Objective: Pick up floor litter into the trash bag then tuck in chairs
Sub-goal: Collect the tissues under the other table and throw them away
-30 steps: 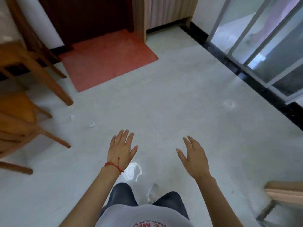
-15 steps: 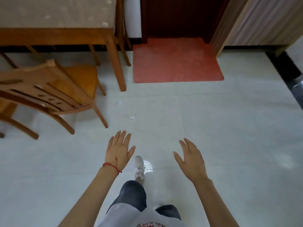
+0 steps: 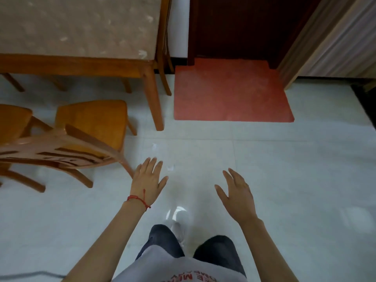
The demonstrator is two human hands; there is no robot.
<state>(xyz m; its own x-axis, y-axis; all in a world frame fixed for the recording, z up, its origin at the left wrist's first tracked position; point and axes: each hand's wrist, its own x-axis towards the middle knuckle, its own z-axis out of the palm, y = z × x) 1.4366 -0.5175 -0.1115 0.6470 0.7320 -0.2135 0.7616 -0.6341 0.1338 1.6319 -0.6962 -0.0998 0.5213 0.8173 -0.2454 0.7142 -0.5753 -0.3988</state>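
Two small white scraps of litter lie on the pale tiled floor: one scrap (image 3: 170,167) just right of my left fingertips, another scrap (image 3: 154,147) a little farther off. My left hand (image 3: 149,181), with a red string at the wrist, hovers above the floor with straight spread fingers and holds nothing. My right hand (image 3: 237,193) is held out the same way, empty. A wooden chair (image 3: 81,139) stands pulled out from the wooden table (image 3: 81,62) at the left, its backrest toward me. No trash bag is in view.
A second chair seat (image 3: 12,123) shows at the far left edge. A red mat (image 3: 230,92) lies before a dark doorway at the back. A wood-edged panel (image 3: 329,41) stands at the back right. My legs and a white shoe (image 3: 179,226) are below.
The view has swung left and moved closer to the table and chair. The litter scraps now lie near my left fingertips. Both hands stay spread and empty.
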